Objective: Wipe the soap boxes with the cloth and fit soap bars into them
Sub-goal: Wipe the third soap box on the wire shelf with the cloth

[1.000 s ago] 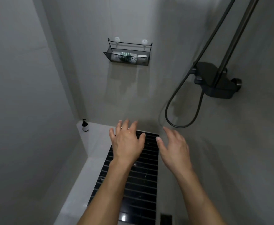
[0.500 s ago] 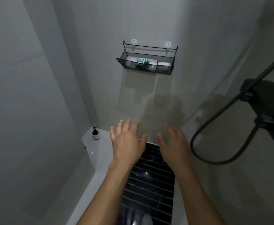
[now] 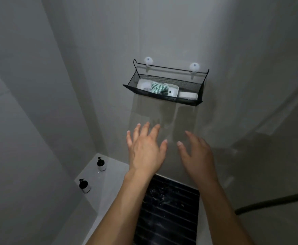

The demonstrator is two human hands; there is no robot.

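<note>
A black mesh basket (image 3: 190, 101) hangs on the far wall from two suction hooks. Inside it lie a white soap box (image 3: 143, 84) at the left, a green-and-white striped cloth (image 3: 158, 88) bunched over it, and a white bar or box (image 3: 188, 95) at the right. My left hand (image 3: 145, 150) is raised below the basket with fingers spread, holding nothing. My right hand (image 3: 196, 152) is beside it, fingers loosely extended, also holding nothing. Both hands are well below the basket and touch nothing.
Two small pump bottles (image 3: 101, 164) (image 3: 84, 186) stand on a white ledge at the lower left corner. A black slatted floor grate (image 3: 169, 209) lies below my arms. A dark shower hose (image 3: 272, 203) crosses the lower right. Grey walls close in on the left and right.
The view has swung left and closer to the wall; the basket looks larger and the shower mixer has left the frame. Both hands have risen toward the basket, still holding nothing.
</note>
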